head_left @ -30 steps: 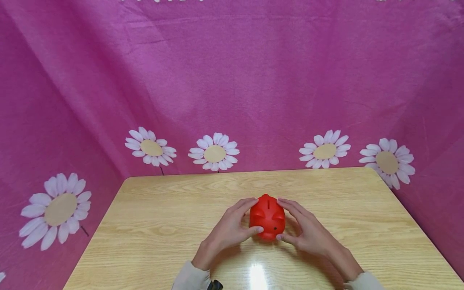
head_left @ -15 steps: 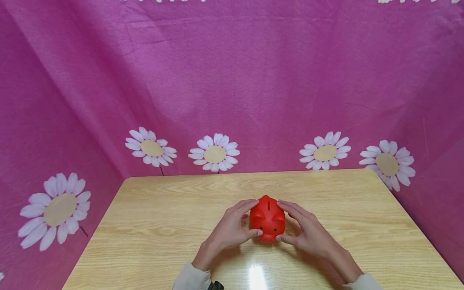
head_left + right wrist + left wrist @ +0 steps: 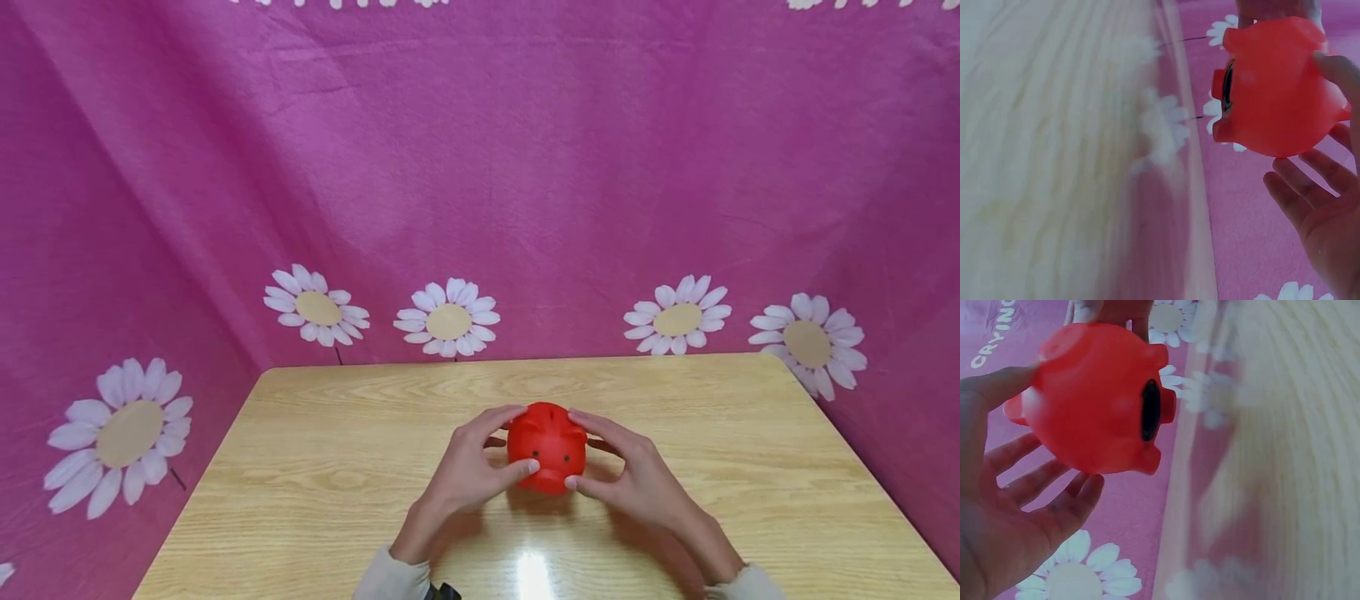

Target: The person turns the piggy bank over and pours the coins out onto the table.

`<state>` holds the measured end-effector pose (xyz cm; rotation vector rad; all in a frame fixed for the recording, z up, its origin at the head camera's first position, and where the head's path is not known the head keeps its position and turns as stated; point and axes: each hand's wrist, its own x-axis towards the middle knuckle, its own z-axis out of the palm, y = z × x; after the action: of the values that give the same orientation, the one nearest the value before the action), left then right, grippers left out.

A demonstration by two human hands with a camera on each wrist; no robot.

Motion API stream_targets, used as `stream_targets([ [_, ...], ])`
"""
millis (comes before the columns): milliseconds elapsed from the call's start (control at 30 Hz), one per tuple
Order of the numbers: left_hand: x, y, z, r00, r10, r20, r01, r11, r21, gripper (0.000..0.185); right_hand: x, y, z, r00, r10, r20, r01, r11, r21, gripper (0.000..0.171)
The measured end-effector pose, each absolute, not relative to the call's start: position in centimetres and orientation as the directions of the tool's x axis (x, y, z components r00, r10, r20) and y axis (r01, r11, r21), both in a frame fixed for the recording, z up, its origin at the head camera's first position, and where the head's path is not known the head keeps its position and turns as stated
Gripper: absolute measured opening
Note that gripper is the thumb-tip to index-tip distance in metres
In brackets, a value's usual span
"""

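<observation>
A red piggy bank (image 3: 547,446) is sitting lifted just off the wooden table (image 3: 315,467), centre-low in the head view. The left hand (image 3: 465,475) and right hand (image 3: 637,479) are clasping its flanks, thumbs under the snout, likely steadying it. Its belly opening (image 3: 1150,410) is showing dark; any contents are hidden. A pink daisy-printed cloth (image 3: 480,167) is filling the upper frame.

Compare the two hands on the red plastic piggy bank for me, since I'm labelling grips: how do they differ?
The left hand holds the red plastic piggy bank from its left side, thumb near the snout; the right hand mirrors it from the right side. The left wrist shows a dark object at its sleeve; the right wrist shows only a pale sleeve. Both curl fingers and thumb round the bank above the wooden table.
</observation>
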<state>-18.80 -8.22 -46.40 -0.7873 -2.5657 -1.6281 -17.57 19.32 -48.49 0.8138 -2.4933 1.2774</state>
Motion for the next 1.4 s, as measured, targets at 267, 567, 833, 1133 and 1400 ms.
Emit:
stream_targets([
  [267,-18.2,-8.4,-45.3,-0.881,0.338,0.331,0.427,0.267,0.864,0.059,-17.8,18.3,-47.8,-0.814,-0.303,0.495,-0.578,0.347,-0.738,0.075],
  [567,-18.0,-8.9,-44.5,-0.862,0.392,0.321,0.409,0.164,0.898,0.072,-18.0,17.6,-47.5,-0.822,-0.256,0.508,-0.565,0.270,-0.780,0.062],
  [833,-18.0,-9.0,-44.5,-0.868,0.377,0.324,0.414,0.187,0.891,0.077,-18.1,17.3,-46.7,-0.842,-0.218,0.493,-0.536,0.242,-0.809,0.054],
  [1133,-17.9,-8.8,-44.5,-0.890,0.320,0.325,0.398,0.197,0.896,0.079,-18.0,16.9,-46.3,-0.881,-0.182,0.438,-0.473,0.292,-0.831,0.051],
  [1400,-17.9,-8.9,-44.1,-0.920,0.287,0.268,0.323,0.166,0.932,0.079,-17.9,16.6,-46.2,-0.867,-0.213,0.450,-0.497,0.305,-0.813,0.055],
])
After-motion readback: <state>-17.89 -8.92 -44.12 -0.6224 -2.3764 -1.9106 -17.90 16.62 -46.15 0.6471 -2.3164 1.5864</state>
